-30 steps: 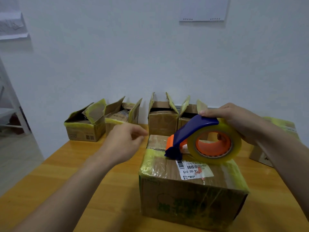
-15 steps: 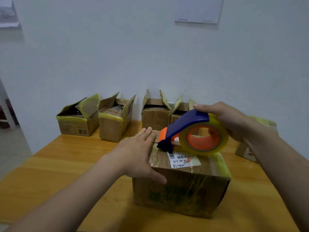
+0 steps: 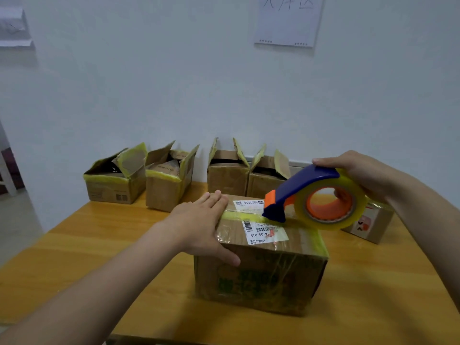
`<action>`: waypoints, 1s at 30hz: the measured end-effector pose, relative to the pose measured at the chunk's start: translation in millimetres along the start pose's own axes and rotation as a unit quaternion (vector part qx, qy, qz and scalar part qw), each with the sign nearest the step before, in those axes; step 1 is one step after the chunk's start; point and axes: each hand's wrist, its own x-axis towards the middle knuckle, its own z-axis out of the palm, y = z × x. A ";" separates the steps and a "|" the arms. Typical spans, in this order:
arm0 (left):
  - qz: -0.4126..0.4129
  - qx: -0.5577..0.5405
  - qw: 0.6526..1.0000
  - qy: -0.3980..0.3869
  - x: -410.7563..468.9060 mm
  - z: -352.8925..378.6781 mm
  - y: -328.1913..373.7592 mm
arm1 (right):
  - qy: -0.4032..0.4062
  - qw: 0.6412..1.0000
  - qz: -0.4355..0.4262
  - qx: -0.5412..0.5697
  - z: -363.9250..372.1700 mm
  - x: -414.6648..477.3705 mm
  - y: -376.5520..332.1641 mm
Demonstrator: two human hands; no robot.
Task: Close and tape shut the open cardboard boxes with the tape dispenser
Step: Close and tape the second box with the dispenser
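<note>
A closed cardboard box [image 3: 263, 275] with white labels and yellowish tape sits in front of me on the wooden table [image 3: 87, 245]. My left hand [image 3: 201, 225] lies flat on the box's left top edge, fingers straight, thumb down the front face. My right hand [image 3: 361, 170] grips the tape dispenser [image 3: 316, 197], blue and orange with a clear tape roll. Its blue nose touches the box top along the middle seam. Several open boxes [image 3: 169, 180] stand in a row by the wall.
A closed box [image 3: 371, 222] sits at the right behind the dispenser. The white wall [image 3: 224, 83] carries a paper sheet [image 3: 288, 21]. The table's left edge drops to the floor [image 3: 15, 220]; a white frame stands far left.
My left hand came down from the air onto the box's left top and now lies flat there. The dispenser has slid to the right along the seam.
</note>
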 end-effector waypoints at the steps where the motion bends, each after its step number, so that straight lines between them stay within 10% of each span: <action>1: 0.000 0.009 1.000 -0.005 1.2 -0.8 1.0 | -0.003 1.000 0.004 0.005 -1.3 -2.2 3.9; 30: 0.060 0.007 0.995 0.084 17.4 22.5 54.0 | 0.012 0.989 0.007 0.147 9.8 -16.3 32.2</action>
